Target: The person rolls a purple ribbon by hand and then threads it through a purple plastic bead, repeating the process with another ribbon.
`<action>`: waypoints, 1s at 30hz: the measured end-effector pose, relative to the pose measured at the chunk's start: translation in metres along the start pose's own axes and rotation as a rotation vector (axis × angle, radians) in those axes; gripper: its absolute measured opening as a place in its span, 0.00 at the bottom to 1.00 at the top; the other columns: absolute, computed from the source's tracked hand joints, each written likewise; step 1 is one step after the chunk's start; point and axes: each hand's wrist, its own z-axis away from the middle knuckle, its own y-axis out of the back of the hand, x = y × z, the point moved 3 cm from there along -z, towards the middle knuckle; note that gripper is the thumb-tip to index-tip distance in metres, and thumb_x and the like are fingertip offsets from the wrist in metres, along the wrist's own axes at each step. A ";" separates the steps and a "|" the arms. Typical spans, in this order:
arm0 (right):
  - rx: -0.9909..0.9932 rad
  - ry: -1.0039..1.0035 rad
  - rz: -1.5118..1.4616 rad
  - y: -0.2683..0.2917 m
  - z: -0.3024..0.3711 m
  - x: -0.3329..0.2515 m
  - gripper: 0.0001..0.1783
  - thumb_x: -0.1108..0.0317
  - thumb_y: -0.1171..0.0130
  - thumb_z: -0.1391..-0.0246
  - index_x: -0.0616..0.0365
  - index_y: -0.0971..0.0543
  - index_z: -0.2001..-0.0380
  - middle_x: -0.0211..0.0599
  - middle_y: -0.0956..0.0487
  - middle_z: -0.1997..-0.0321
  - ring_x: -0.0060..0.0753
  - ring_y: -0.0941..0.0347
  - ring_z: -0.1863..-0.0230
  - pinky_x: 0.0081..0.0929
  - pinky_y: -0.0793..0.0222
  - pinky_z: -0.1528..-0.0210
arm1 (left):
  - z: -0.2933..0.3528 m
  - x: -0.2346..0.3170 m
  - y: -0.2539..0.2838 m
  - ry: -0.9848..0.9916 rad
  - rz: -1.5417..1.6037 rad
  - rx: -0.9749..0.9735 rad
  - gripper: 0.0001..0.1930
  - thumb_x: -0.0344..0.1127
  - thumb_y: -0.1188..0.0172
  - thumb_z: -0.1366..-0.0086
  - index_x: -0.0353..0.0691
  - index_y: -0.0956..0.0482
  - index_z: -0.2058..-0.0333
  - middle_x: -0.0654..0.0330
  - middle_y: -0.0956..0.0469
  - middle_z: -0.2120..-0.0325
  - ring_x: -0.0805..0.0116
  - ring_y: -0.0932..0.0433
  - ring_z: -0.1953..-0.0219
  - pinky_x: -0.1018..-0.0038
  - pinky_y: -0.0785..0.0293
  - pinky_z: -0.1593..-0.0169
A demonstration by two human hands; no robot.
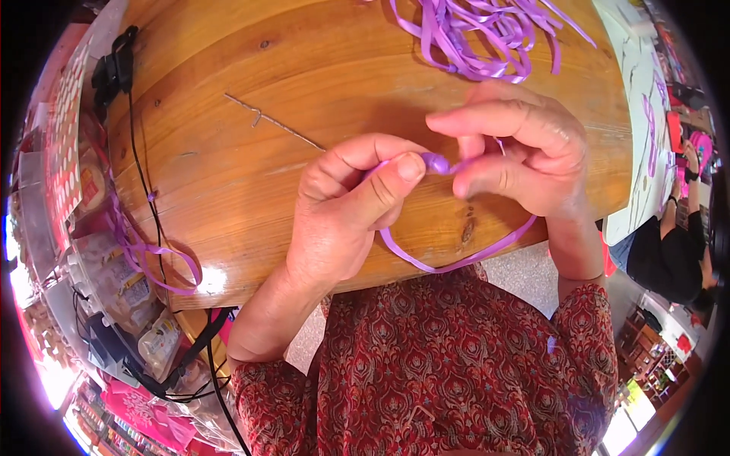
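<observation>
One length of purple satin ribbon is in hand above a wooden bench, partly gathered and partly loose. The left hand pinches a compact purple bundle between thumb and forefinger, holding it just above the bench near its front edge. Facing it, the right hand has its thumb and forefinger spread apart, with a short strand running toward it from the bundle; the ribbon's path behind that palm is hidden. The work appears partway along: the gathered section is formed, but a long slack loop hangs below both hands, unfinished, and whether the bundle is a tight knot or only a wrap cannot be told. A twisted metal wire lies on the bench beyond the left hand, untouched. At the far side sits a heap of purple ribbons; whether these are finished pieces or waiting stock is unclear. Another purple ribbon trails over the bench's left edge, held by neither hand.
</observation>
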 end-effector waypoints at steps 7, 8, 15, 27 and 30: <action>0.087 0.111 0.151 0.007 0.000 0.003 0.10 0.77 0.36 0.58 0.63 0.19 0.67 0.33 0.26 0.73 0.23 0.32 0.71 0.18 0.39 0.70 | 0.000 0.006 -0.002 0.021 -0.098 -0.008 0.13 0.35 0.50 0.33 0.30 0.24 0.62 0.71 0.40 0.86 0.83 0.49 0.85 0.82 0.53 0.81; 0.083 0.081 0.109 0.006 0.000 0.004 0.09 0.76 0.38 0.55 0.63 0.19 0.67 0.33 0.26 0.73 0.22 0.32 0.70 0.18 0.39 0.69 | -0.001 0.005 -0.001 0.019 -0.100 -0.012 0.13 0.35 0.50 0.33 0.30 0.24 0.62 0.71 0.40 0.86 0.83 0.49 0.85 0.82 0.53 0.81; 0.083 0.012 0.031 0.008 0.001 0.007 0.09 0.71 0.44 0.47 0.64 0.20 0.64 0.31 0.26 0.73 0.22 0.33 0.71 0.18 0.38 0.67 | -0.003 0.004 -0.003 0.020 -0.004 -0.057 0.11 0.36 0.50 0.33 0.33 0.23 0.63 0.69 0.30 0.81 0.84 0.48 0.85 0.84 0.52 0.81; 0.044 0.111 0.145 -0.001 0.006 -0.001 0.16 0.71 0.34 0.59 0.61 0.20 0.62 0.33 0.24 0.72 0.25 0.29 0.71 0.21 0.36 0.70 | 0.005 0.001 -0.004 -0.032 -0.053 0.060 0.05 0.29 0.44 0.37 0.35 0.23 0.63 0.70 0.27 0.77 0.86 0.42 0.82 0.86 0.46 0.78; 0.068 0.167 0.219 -0.002 0.007 -0.003 0.18 0.74 0.32 0.63 0.60 0.19 0.63 0.35 0.23 0.71 0.28 0.28 0.72 0.22 0.35 0.70 | 0.006 0.003 -0.005 -0.088 -0.130 0.064 0.06 0.25 0.42 0.39 0.36 0.22 0.63 0.70 0.26 0.75 0.86 0.37 0.77 0.88 0.41 0.74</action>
